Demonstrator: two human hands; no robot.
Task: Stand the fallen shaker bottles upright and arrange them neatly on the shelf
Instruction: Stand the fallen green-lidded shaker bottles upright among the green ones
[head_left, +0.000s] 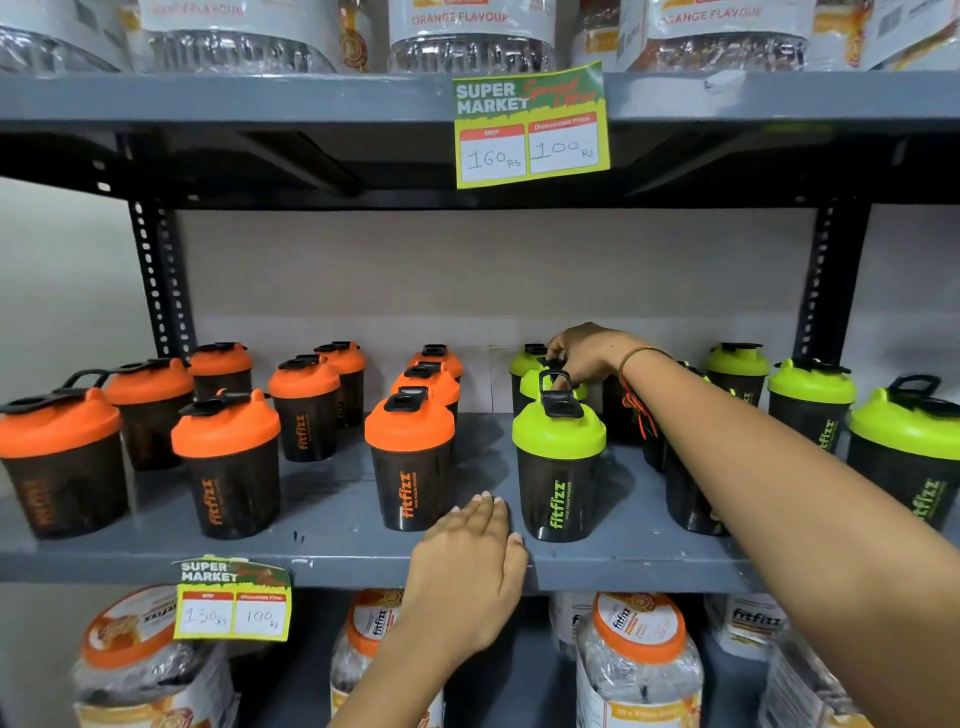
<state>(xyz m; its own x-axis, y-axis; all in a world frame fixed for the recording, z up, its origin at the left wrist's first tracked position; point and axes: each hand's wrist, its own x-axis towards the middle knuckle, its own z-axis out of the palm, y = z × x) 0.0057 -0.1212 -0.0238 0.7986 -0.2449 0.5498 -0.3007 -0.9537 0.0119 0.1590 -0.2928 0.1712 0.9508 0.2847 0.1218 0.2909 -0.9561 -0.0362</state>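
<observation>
My right hand (582, 353) fingers pinch a green-lidded shaker's (545, 384) black cap mid-frame; left hand (467, 566) lies flat, fingers together, on the shelf (332, 519).

Nine orange-lidded shaker bottles (410, 462) stand on the shelf (332, 556), plus at least seven green-lidded shaker bottles (558, 467).

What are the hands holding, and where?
The right hand pinches a green-lidded shaker bottle by its black cap loop. The left hand lies flat on the shelf, holding nothing.
</observation>
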